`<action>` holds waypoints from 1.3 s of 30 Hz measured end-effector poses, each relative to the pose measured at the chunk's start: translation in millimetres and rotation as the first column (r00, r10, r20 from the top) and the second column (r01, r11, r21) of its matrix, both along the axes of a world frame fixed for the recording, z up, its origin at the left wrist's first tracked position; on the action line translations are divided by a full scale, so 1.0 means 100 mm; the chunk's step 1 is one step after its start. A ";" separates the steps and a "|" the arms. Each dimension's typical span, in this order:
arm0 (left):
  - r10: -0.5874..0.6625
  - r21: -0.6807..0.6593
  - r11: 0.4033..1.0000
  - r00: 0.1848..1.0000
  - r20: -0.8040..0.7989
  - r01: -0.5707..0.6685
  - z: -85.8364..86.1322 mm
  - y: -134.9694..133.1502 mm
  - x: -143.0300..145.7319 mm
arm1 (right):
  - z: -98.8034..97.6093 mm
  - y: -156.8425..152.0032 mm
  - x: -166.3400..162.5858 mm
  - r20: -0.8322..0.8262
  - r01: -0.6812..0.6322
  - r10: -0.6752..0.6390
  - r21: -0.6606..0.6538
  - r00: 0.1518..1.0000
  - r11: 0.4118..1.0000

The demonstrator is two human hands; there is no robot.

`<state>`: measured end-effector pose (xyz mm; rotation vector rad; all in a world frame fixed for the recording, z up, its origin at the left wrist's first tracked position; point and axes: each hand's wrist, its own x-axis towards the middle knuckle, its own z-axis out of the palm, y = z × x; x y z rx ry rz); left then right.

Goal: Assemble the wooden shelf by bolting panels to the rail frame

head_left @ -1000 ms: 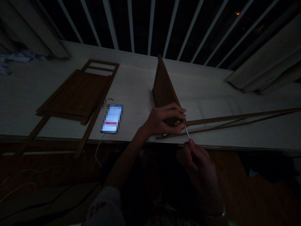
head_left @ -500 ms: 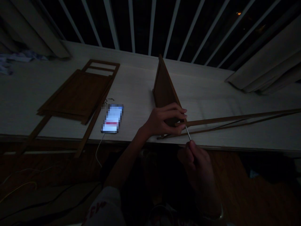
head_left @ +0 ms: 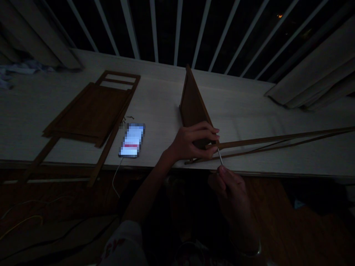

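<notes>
My left hand [head_left: 188,143] is closed around the lower corner of an upright brown wooden frame with a panel [head_left: 192,101], its fingers and thumb pinching where a long wooden bar [head_left: 257,141] meets it. From that joint the bar stretches off to the right. My right hand [head_left: 231,186], below, grips a screwdriver [head_left: 220,157]; only its thin metal shaft shows, the handle being hidden in the fist. The shaft's tip meets the bar beside my left fingertips. What it turns is too small and dark to see.
On the left lies a second wooden folding frame [head_left: 91,107], its legs overhanging the white ledge [head_left: 159,99]. Small screws [head_left: 129,117] lie near a lit phone [head_left: 131,140] with a white cable [head_left: 114,179]. Window bars [head_left: 177,33] and curtains [head_left: 313,81] stand behind.
My right hand has shifted slightly left and turned a little with the screwdriver, whose tip stays at the joint. My left hand and the wooden frame keep their place.
</notes>
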<state>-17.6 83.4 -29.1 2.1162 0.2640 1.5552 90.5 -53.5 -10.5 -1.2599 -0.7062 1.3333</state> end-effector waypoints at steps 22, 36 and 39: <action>0.002 0.005 1.000 1.000 -0.027 -0.001 0.02 0.01 -0.02 | 0.01 0.01 0.05 0.083 0.034 -0.033 -0.011 0.996 0.999; 0.001 0.000 1.000 0.999 -0.048 -0.001 0.04 0.01 -0.03 | -0.09 -0.03 0.08 0.312 0.052 -0.072 0.070 0.947 0.996; 0.005 0.000 1.000 0.999 -0.044 -0.005 0.04 0.01 -0.03 | -0.09 -0.02 0.07 0.248 0.057 -0.068 0.054 0.966 0.997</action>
